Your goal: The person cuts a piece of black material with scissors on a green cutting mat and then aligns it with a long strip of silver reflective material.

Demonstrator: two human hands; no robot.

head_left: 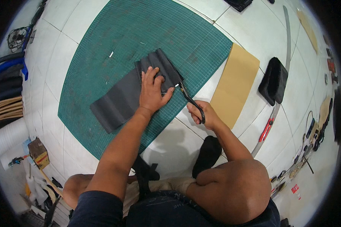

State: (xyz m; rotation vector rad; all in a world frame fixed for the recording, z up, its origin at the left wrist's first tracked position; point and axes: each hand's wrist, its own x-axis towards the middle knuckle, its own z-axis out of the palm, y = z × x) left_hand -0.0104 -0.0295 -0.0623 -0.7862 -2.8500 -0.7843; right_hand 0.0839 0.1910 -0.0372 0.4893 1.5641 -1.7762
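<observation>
Left hand (152, 90), fingers spread, presses smooth, dark, folded sheeting (115, 100); right hand (202, 113) grips curved black scissors (190, 98), their blade tips hard to make out!

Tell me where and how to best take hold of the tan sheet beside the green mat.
Probably pinch the tan sheet midway along its right long edge, coming from the right. It lies flat and that edge is exposed, while the green mat borders its upper left and the right hand is by its lower left.
</observation>
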